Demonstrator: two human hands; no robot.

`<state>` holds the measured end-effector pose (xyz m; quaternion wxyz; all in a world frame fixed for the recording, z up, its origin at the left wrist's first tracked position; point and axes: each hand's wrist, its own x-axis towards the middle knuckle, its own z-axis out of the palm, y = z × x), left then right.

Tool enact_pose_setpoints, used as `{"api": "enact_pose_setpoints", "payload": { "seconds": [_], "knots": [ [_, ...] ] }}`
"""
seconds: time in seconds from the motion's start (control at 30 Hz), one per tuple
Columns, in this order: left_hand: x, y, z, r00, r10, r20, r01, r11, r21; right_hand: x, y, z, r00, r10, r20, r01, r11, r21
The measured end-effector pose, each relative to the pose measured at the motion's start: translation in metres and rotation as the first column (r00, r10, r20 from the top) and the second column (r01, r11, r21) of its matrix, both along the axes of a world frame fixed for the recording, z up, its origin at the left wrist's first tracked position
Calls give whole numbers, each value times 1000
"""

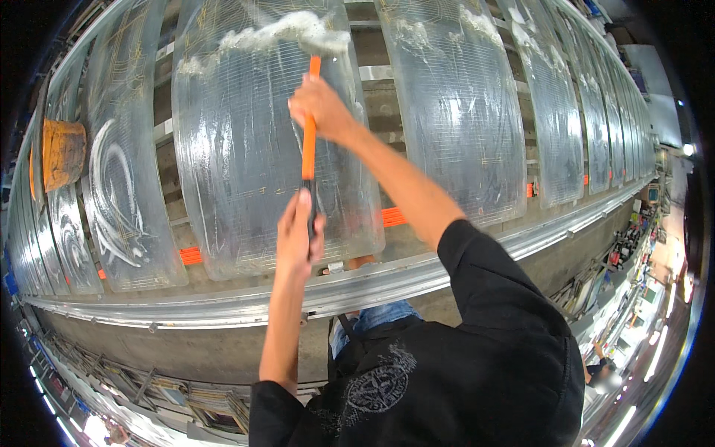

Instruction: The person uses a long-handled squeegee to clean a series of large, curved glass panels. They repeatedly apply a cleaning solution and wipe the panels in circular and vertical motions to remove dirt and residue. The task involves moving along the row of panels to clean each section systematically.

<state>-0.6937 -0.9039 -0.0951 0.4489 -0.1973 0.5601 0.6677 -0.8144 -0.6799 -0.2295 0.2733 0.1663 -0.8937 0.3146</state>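
Note:
An orange-shafted tool (308, 153) with a black grip stretches away from me over a long, glossy translucent panel (246, 164) ruled with fine lines. Around its black grip my left hand (295, 235) is closed. Farther up, my right hand (322, 112) wraps the orange shaft. The tool's far end meets a ridge of white foam (294, 30) near the panel's far part; blur and foam keep me from telling the shape of its head. Wet streaks run down the panel between the foam and me.
Similar panels (462, 141) lie side by side to both sides, some with foam. On the left, an orange bucket (62, 154) sits on the panels. A metal rail (223, 311) crosses in front of me. Orange pieces (393, 217) show in the gaps. A person (602, 372) is at far right.

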Motion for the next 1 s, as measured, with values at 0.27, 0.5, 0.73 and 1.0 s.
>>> {"api": "enact_pose_setpoints", "payload": {
  "seconds": [0.27,0.5,0.73,1.0],
  "knots": [
    [59,-31,-8,1000,9,-16,-9,1000,1,58,-33,2,999,-46,-1,46,994,-96],
    [287,-208,20,980,-165,111,176,979,-100,325,-191,27,928,64,367,-3,986,-165],
    [270,-191,28,997,30,65,-25,997,-79,260,-200,21,954,139,266,-112,987,-115],
    [19,-46,5,988,157,3,-157,987,38,-14,-67,14,991,135,-2,-135,991,-13]
  ]
}}
